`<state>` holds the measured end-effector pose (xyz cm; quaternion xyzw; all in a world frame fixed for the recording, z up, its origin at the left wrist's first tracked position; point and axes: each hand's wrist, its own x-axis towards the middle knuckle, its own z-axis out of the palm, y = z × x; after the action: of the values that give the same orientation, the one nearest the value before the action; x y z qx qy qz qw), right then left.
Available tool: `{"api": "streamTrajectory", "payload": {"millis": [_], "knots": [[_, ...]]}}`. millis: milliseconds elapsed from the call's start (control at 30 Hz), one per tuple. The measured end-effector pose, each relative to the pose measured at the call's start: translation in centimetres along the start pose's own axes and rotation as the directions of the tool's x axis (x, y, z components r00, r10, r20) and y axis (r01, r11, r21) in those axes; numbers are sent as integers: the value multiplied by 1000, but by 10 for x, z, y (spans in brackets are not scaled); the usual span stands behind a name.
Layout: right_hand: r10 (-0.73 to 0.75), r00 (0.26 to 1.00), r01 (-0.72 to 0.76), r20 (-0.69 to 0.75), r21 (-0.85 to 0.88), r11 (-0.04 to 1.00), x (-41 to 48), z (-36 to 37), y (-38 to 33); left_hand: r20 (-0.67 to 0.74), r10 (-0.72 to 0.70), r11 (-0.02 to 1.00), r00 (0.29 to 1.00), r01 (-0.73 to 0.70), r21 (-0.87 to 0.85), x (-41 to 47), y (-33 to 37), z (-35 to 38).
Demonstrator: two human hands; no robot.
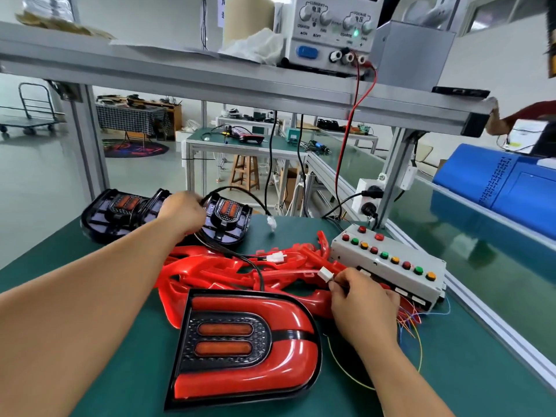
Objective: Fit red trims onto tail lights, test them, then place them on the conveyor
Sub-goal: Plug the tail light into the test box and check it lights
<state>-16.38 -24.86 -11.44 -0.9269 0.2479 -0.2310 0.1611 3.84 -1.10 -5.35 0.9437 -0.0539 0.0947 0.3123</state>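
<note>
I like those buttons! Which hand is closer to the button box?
Right. The right hand sits beside the button box; the left hand is far off at a tail light.

Trims [240, 266] behind tail light [246, 344]

A single wide-angle camera rides on the person's head, facing forward and tilted down over the green worktable [451, 371]. Both forearms enter from the bottom edge. The lens sits near enough to show the left hand [183, 215] gripping a black cable [240, 191] and the right hand [364, 299] pinching a connector lead [326, 273]. A tail light [249, 347] fills the near foreground. Higher in the view, the shelf rail [210, 82] and power supply [334, 31] loom overhead, the conveyor [451, 236] runs off to the right, and the workshop lies far behind.
</note>
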Motion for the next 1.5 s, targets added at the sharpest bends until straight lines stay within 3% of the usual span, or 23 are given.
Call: {"api": "streamTrajectory", "payload": {"millis": [133, 333, 433, 600, 967, 1133, 1267, 1400, 1500], "knots": [[14, 1000, -13, -16, 48, 999, -2, -1, 0, -46, 96, 941, 994, -106, -322, -9, 15, -21], [25, 999, -24, -33, 47, 999, -2, -3, 2, 10, 164, 841, 986, -135, -523, -33, 5, -62], [41, 999, -39, -26, 49, 998, -3, -4, 3, -12, 190, 857, 982, -172, -486, -45, -10, -75], [31, 999, -30, -20, 29, 999, -4, -4, 2, -10, 217, 950, 976, -213, -229, -55, -45, -82], [29, 999, -28, -33, 28, 999, -5, -4, 5, 52, 89, 987, 995, -81, -137, -58, -89, -71], [11, 999, -10, -36, 20, 1000, -4, -3, 5, 70, 56, 966, 996, -36, -255, -62, -90, -67], [11, 1000, -11, -29, 15, 1000, -4, -3, 5, 113, 4, 743, 994, 73, -666, -65, -74, -69], [15, 1000, -14, -15, 13, 1000, -4, -4, 5, 204, 41, 679, 978, 123, -724, -60, -65, -80], [23, 1000, -23, -3, 29, 999, -4, -4, 5, 171, 51, 728, 984, 81, -681, -59, -50, -83]]}}
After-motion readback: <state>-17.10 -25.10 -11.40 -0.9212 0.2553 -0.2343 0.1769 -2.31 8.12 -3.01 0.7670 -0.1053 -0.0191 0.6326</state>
